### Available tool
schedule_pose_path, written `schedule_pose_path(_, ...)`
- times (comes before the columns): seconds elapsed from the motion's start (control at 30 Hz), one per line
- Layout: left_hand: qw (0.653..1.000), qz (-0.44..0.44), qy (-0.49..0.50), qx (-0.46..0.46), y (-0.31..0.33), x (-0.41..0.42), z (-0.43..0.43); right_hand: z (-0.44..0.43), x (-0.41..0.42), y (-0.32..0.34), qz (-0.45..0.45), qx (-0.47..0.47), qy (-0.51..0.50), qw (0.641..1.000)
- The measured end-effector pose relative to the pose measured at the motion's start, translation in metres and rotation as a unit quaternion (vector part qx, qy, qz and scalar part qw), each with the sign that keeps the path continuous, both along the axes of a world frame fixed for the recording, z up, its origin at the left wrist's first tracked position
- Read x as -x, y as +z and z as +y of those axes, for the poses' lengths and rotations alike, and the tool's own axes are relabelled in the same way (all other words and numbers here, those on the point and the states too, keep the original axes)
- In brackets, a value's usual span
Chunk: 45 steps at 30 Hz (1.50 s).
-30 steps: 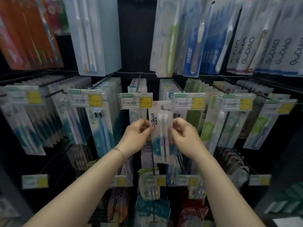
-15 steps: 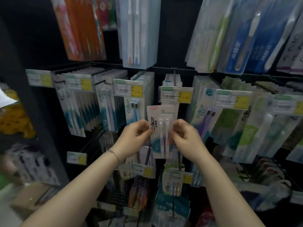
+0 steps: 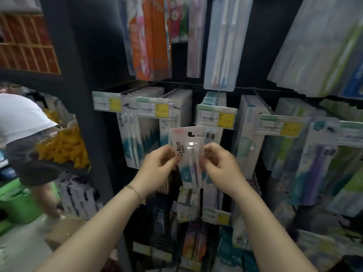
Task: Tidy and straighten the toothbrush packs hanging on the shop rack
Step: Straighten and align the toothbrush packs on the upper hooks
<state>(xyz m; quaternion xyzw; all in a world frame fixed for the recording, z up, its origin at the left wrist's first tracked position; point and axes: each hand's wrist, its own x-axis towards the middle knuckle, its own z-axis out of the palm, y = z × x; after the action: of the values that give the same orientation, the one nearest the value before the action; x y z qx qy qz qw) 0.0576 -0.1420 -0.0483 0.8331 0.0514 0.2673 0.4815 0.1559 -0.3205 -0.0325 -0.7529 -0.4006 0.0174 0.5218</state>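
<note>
Fingertips point(image 3: 172, 157) of the left hand point(image 3: 157, 169) and right hand point(image 3: 222, 167) pinch the two side edges of a twin-brush toothbrush pack point(image 3: 189, 152). They hold it upright just in front of the crowded rows point(image 3: 145, 134) hanging on the dark rack point(image 3: 88, 107). Price tags point(image 3: 216, 118) sit close above its top edge. Print on the blurred packs point(image 3: 314, 154) at right cannot be read. A person point(image 3: 19, 114) in a white shirt is cut off at left.
</note>
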Motion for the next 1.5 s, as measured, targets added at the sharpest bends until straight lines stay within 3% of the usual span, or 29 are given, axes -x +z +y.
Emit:
schedule_pose_path(0.27, 1.0, 0.004, 0.022, -0.019, 0.004, 0.022, 0.071, 0.074, 0.017, 0.0, 0.001, 0.019, -0.006, 1.0)
schedule_pose_path(0.73, 0.994, 0.055, 0.084, 0.052, -0.003, 0.034, 0.153, 0.176, 0.038, 0.009, 0.006, 0.058, -0.034, 0.998)
schedule_pose_path(1.23, 0.986, 0.017, 0.022, 0.164, 0.014, 0.02, 0.148, 0.176, 0.039, 0.035, -0.031, -0.016, -0.078, 0.996)
schedule_pose_path(1.33, 0.984, -0.002, 0.007, 0.176, 0.022, 0.019, 0.144, 0.176, 0.035, 0.037, 0.017, -0.033, -0.083, 0.996)
schedule_pose_path(1.43, 0.99, -0.001, 0.005, 0.144, 0.029, 0.015, 0.142, 0.175, 0.029, 0.035, 0.089, -0.059, -0.094, 0.99)
schedule_pose_path(1.5, 0.993, 0.007, 0.016, 0.113, 0.027, 0.013, 0.14, 0.173, 0.028, 0.03, 0.091, -0.063, -0.092, 0.99)
